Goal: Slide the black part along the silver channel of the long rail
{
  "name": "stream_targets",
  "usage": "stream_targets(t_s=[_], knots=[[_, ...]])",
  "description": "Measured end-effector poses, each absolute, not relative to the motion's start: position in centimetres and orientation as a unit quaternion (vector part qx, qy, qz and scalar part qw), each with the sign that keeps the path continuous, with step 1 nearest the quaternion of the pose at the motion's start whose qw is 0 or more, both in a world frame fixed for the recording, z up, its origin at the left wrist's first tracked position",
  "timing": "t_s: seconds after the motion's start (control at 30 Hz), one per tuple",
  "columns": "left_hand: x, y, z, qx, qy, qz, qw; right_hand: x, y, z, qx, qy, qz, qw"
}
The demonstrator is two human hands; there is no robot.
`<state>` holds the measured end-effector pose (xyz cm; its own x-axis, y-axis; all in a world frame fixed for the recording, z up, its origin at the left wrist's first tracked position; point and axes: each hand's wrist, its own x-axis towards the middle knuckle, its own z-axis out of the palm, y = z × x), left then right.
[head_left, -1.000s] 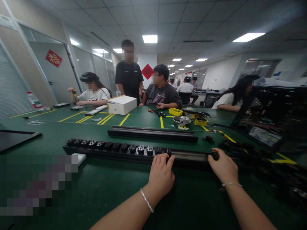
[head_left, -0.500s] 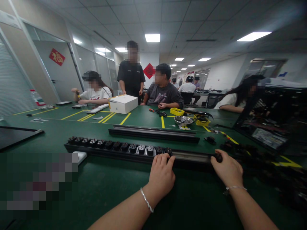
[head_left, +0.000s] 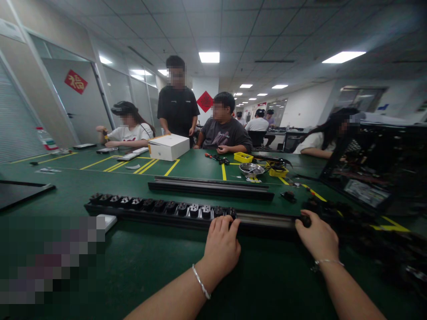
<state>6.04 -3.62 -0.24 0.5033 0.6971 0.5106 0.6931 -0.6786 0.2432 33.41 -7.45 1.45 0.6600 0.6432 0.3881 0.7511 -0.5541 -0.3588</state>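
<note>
I work at a green mat-covered table (head_left: 140, 266) marked with yellow lines, in an open office under ceiling light panels, with other people seated and standing along the far side. A long black socket rail (head_left: 187, 212) lies across the mat right in front of me. My left hand (head_left: 222, 249) rests on its near edge, fingers curled over the last socket module. My right hand (head_left: 316, 240) closes round the rail's right end; I cannot tell how firmly. A second black rail (head_left: 210, 186) lies just behind, a white box (head_left: 168, 146) farther back. The dark heap at my right is blurred, and the lower left corner is pixelated.
</note>
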Motion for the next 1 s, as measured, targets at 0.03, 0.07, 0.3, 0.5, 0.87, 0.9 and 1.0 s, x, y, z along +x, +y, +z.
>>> stream_targets(t_s=[0.03,0.07,0.3,0.5,0.87,0.9,1.0], knots=[[6.0,-3.6,-0.2,0.867,0.401,0.297,0.005,33.4,-7.5,1.4,-0.875,-0.398,-0.105,0.253],[6.0,-3.7,-0.2,0.867,0.4,0.297,0.006,33.5,-7.5,1.4,-0.875,-0.398,-0.104,0.254],[5.9,-3.7,-0.1,0.87,0.401,0.287,0.004,34.1,-7.5,1.2,-0.873,-0.397,-0.103,0.266],[6.1,-3.6,-0.2,0.868,0.4,0.296,0.0,34.8,-7.7,1.1,-0.882,-0.384,-0.105,0.252],[6.1,-3.6,-0.3,0.868,0.404,0.289,-0.004,35.9,-8.0,0.8,-0.883,-0.375,-0.116,0.258],[6.1,-3.6,-0.3,0.868,0.403,0.29,-0.004,36.0,-8.0,0.8,-0.885,-0.372,-0.116,0.256],[6.1,-3.5,-0.4,0.868,0.4,0.293,-0.001,36.1,-8.1,1.0,-0.892,-0.363,-0.111,0.246]])
